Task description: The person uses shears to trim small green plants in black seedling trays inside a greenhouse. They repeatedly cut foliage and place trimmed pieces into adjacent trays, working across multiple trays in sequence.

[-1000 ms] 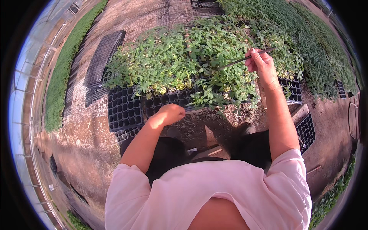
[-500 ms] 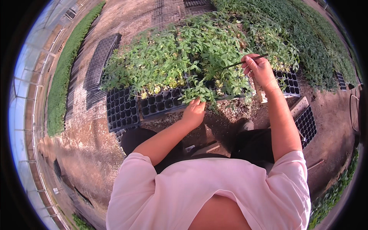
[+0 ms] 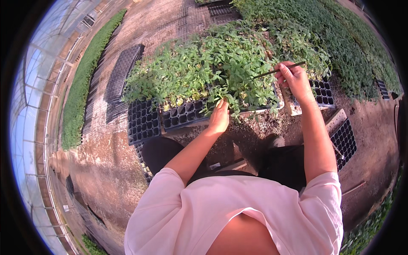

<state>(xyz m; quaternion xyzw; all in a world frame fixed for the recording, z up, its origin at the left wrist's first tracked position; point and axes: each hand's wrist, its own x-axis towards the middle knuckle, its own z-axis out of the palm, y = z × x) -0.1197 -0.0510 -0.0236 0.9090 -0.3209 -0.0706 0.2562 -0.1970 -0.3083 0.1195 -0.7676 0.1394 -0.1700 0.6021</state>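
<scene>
My right hand [image 3: 294, 80] is closed around a thin dark stick [image 3: 267, 74], which slants down to the left with its lower tip among the leaves. My left hand [image 3: 220, 115] is at the front edge of the seedling tray, its fingers drawn together around leafy green seedlings [image 3: 219, 92]; leaves partly hide the fingertips. Behind both hands stand dense green plants [image 3: 238, 55] in black cell trays. Left of my left hand, the near cells of a black cell tray [image 3: 183, 115] show without plants.
Another black cell tray [image 3: 144, 121] adjoins on the left, and a dark tray [image 3: 123, 72] lies farther back. At the right a cell tray [image 3: 345, 138] rests on the brown ground [image 3: 110, 178]. Long beds of plants [image 3: 314, 29] fill the far right.
The view has shifted a little, so the trays appear farther right. My left hand reaches slightly farther into the leaves. My right hand still holds the stick among the plants.
</scene>
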